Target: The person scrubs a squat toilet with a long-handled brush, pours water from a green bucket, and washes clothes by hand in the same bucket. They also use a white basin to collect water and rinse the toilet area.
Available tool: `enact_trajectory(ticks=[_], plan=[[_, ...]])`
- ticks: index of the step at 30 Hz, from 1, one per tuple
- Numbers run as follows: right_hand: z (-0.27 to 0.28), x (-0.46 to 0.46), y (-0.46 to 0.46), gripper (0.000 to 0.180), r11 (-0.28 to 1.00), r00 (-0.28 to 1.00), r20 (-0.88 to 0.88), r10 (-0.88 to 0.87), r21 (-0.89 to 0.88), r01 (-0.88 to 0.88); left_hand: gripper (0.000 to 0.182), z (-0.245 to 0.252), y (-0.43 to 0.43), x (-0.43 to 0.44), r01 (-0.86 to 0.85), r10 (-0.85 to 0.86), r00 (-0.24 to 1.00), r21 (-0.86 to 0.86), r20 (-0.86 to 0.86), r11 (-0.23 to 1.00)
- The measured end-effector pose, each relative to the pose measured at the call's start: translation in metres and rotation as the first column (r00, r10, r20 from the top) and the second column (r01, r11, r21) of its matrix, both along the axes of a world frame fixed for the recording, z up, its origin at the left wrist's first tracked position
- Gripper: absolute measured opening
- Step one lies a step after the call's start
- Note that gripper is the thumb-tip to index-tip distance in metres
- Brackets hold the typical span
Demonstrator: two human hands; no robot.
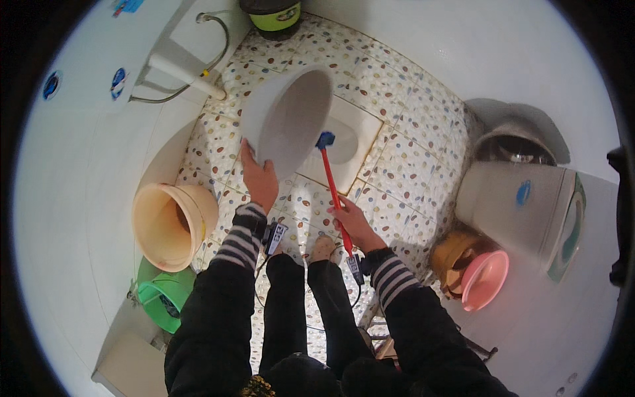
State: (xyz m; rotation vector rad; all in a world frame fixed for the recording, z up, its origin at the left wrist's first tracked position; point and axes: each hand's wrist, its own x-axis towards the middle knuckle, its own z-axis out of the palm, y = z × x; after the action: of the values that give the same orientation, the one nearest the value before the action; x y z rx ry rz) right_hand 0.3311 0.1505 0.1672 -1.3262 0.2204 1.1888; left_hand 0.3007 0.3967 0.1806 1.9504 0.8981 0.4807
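My left hand (260, 182) grips the lower edge of a large whitish basin (292, 116), thumb on the near side. The basin is tipped on its side, its opening facing right, above the floor. In my right hand (356, 223) is the red handle of a toilet brush (330, 174). Its blue bristle head points away from me, near the basin's rim; I cannot tell whether they touch. Behind both, a white squat toilet (366, 124) is set into the floor, partly hidden by the basin.
Pebble-patterned tiles (397, 171) cover the floor. To the left stand a cream bucket (201, 213) and a green bucket (154, 293). On the right are a grey washing machine (506, 198), a brown bucket (449, 258) and a pink basin (486, 280). A white pipe (186, 77) meets the floor at far left.
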Motion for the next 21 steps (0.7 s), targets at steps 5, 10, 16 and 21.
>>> enact_trajectory(ticks=[5, 10, 16, 21], plan=[[-0.009, 0.036, -0.001, 0.062, 0.992, 0.992, 0.037, -0.124, -0.002, 0.124, 0.079, -0.009, -0.027, 0.055, 0.175, -0.179, 0.984, 0.223, 0.001, 0.959], [-0.051, 0.028, -0.041, 0.058, 0.960, 0.984, 0.177, -0.030, -0.270, 0.078, 0.070, -0.043, -0.059, 0.063, 0.272, -0.283, 0.957, 0.144, 0.065, 0.951], [-0.115, -0.031, -0.083, 0.060, 0.695, 0.898, 0.214, 0.383, -0.708, -0.127, 0.067, -0.091, -0.078, 0.030, 0.221, -0.223, 0.975, -0.110, -0.004, 0.969], [-0.109, -0.079, -0.087, 0.062, 0.739, 0.921, 0.205, 0.332, -0.663, -0.119, 0.065, -0.116, -0.073, -0.029, -0.101, 0.092, 0.995, -0.253, -0.045, 0.962]])
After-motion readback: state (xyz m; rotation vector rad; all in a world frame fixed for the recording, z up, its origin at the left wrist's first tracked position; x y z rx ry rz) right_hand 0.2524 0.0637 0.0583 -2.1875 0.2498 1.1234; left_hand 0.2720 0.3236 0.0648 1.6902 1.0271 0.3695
